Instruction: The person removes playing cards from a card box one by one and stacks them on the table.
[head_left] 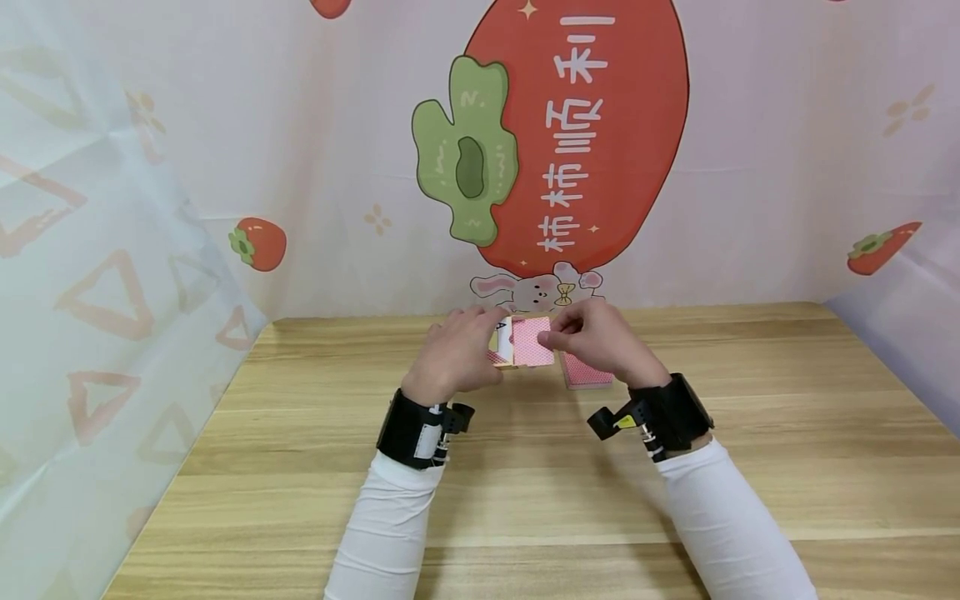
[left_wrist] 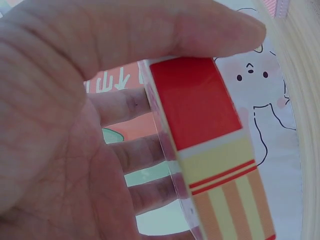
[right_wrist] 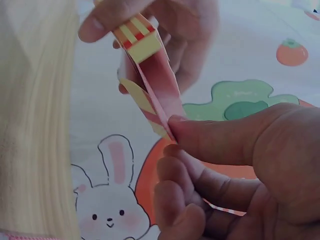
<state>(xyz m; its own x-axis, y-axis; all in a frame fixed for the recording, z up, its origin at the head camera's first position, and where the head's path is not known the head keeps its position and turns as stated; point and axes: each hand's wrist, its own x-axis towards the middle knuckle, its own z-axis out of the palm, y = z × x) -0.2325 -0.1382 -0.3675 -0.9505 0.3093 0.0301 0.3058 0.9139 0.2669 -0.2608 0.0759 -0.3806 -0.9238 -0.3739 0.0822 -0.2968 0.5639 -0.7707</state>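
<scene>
My left hand [head_left: 456, 354] grips a playing-card box [left_wrist: 200, 105] along its sides, thumb on one narrow edge and fingers on the other. Red, cream and orange-striped printing covers that edge in the left wrist view. From the box's open end a pink-patterned playing card [head_left: 532, 342] sticks out to the right. My right hand [head_left: 603, 340] pinches the card's outer edge between thumb and index finger. In the right wrist view, a cream flap [right_wrist: 142, 102] hangs beside the opening. How many cards are inside is hidden.
A stack of pink-backed cards [head_left: 587, 372] lies on the wooden table [head_left: 525, 483] just below my right hand. A printed cloth backdrop [head_left: 337, 125] stands right behind the table's far edge, close to both hands.
</scene>
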